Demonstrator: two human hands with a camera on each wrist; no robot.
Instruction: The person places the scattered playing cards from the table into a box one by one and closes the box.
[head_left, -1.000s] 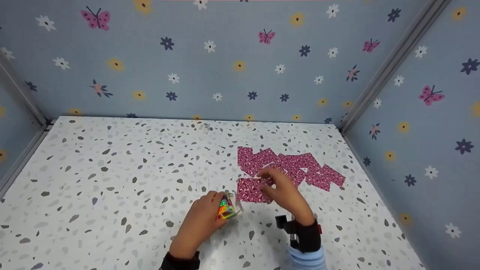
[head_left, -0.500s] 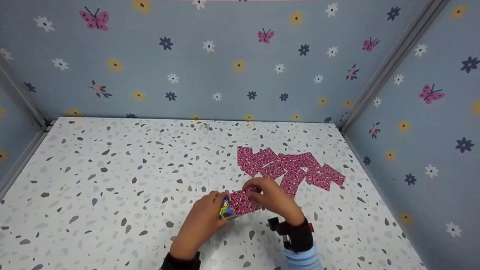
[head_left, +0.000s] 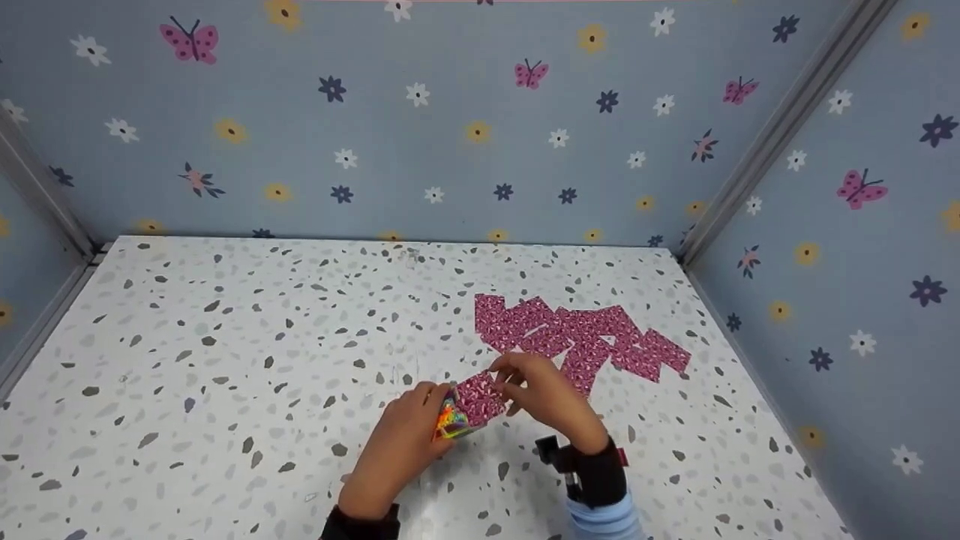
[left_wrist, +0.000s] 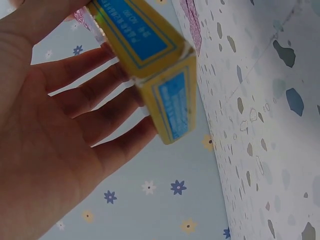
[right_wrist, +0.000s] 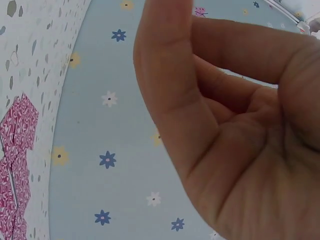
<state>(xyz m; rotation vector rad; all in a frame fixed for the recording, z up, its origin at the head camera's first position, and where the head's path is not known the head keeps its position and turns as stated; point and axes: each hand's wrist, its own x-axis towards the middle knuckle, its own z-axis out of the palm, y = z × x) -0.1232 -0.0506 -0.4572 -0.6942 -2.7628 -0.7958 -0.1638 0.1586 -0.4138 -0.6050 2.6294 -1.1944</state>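
Note:
My left hand (head_left: 401, 446) grips a small card box (head_left: 451, 420) just above the table, its shiny multicoloured side showing in the head view. Seen from the left wrist, the same box (left_wrist: 150, 60) has yellow and blue printed faces, held between thumb and fingers. My right hand (head_left: 551, 397) pinches a pink-patterned playing card (head_left: 480, 396) by its right edge. The card's left edge meets the open end of the box; how far it goes in cannot be told. In the right wrist view, the fingertips of my right hand (right_wrist: 235, 150) are out of frame.
Several pink-patterned cards (head_left: 589, 334) lie face down and overlapping on the speckled white table (head_left: 262, 337), beyond and right of my right hand. A blue flowered wall (head_left: 420, 150) rises behind the table, and another stands at the right (head_left: 855, 285).
My right hand has picked up the nearest card and brought it left to the box, where it now sits slightly more tilted and closer in. The left hand stays nearly still.

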